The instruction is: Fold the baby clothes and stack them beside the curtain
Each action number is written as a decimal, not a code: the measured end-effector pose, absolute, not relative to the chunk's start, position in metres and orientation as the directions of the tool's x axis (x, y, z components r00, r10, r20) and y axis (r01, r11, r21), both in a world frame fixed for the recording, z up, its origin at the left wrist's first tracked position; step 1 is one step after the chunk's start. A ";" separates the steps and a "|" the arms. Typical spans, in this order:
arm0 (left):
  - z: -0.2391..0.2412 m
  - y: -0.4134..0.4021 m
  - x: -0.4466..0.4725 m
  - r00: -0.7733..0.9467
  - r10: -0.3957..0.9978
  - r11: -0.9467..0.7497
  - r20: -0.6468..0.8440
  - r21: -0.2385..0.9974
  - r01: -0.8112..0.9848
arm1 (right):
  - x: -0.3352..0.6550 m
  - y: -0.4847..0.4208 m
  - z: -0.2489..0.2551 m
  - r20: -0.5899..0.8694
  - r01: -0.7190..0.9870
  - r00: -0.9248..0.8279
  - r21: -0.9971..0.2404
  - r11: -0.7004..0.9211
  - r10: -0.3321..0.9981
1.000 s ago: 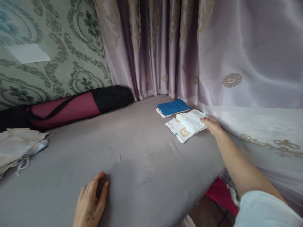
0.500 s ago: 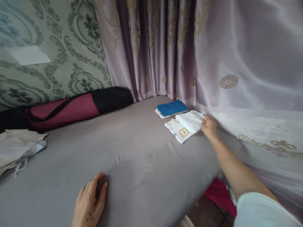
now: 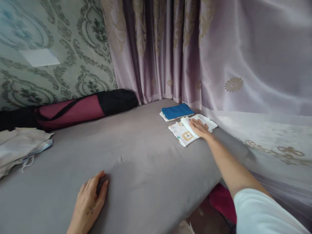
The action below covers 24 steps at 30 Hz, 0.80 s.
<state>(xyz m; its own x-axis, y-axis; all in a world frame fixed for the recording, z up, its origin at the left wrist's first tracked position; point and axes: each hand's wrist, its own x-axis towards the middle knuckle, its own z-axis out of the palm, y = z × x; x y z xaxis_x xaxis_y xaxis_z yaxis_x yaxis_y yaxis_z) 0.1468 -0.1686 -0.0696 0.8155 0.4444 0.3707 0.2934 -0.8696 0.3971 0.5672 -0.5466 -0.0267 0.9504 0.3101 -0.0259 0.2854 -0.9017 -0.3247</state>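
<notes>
My right hand (image 3: 200, 128) lies flat, fingers stretched out, on a partly folded white cloth (image 3: 183, 132) with a yellow and green print. Just behind that cloth is a folded blue cloth (image 3: 177, 111), stacked on a white printed piece. On the near left part of the grey bed sheet (image 3: 136, 143) rests my left hand (image 3: 89, 198), holding nothing, its thumb and fingers apart and slightly curved.
A long maroon and black bag (image 3: 73, 110) lies along the patterned wall. Pale garments with a drawstring (image 3: 24, 146) are piled at the left. Lilac curtains (image 3: 156, 48) hang behind the bed's far edge. Red fabric (image 3: 223, 201) shows below the right edge.
My right hand has let go of the white cloth's right edge and moved left onto its top, fingers spreading flat. The cloth's folded part lies flatter. My left hand stays on the sheet.
</notes>
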 end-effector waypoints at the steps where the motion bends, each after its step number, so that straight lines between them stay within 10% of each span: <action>1: -0.069 -0.169 0.147 0.817 0.436 -0.875 0.379 0.392 0.285 | 0.566 -0.546 -0.026 -0.032 0.290 0.949 -0.311 -0.905 0.315; 9: -0.059 -0.182 0.150 0.796 0.453 -0.877 0.401 0.361 0.317 | 0.576 -0.551 -0.025 -0.034 0.372 0.921 -0.222 -0.901 0.389; 16: -0.057 -0.189 0.150 0.721 0.554 -0.829 0.416 0.360 0.429 | 0.581 -0.515 -0.028 0.437 0.653 0.695 -0.050 -0.756 0.572; 24: -0.056 -0.190 0.150 0.755 0.547 -0.829 0.361 0.359 0.429 | 0.465 -0.382 0.008 0.078 0.957 0.287 -0.071 -0.281 0.955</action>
<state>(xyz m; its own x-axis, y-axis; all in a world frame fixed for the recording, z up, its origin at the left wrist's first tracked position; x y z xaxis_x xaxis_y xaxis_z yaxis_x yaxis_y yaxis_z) 0.1500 -0.1897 -0.0562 0.7549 0.5473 0.3614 0.4288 -0.8288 0.3594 0.4648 -0.3817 0.0081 0.2866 0.9549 0.0776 0.9570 -0.2814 -0.0709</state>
